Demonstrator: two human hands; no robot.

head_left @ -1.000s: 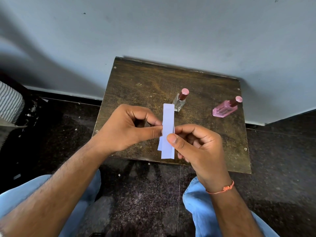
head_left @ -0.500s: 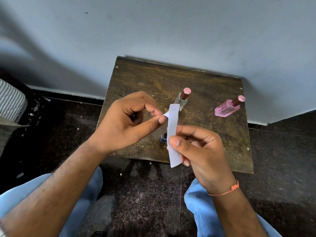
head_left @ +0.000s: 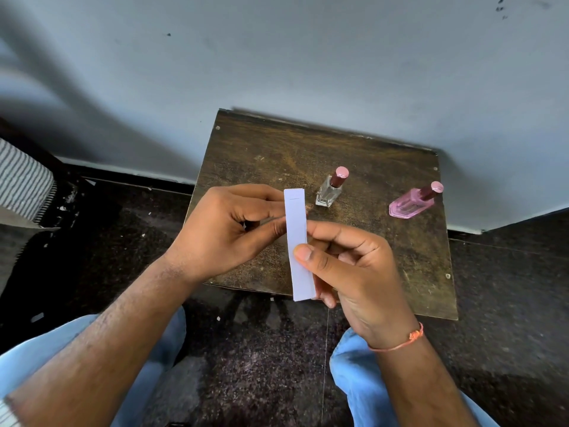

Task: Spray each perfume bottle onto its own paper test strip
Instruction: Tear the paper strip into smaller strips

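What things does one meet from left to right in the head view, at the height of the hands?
Left hand → paper strip → clear perfume bottle → pink perfume bottle.

No readable text, labels or numbers anywhere; only a short faint pencil line near the far end of the white paper strip (head_left: 298, 241).

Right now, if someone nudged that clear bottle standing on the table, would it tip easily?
Probably yes: the clear bottle stands upright on a small base with a tall pink cap, so it looks top-heavy. It looks like glass, likely fragile, and may slide on the worn table.
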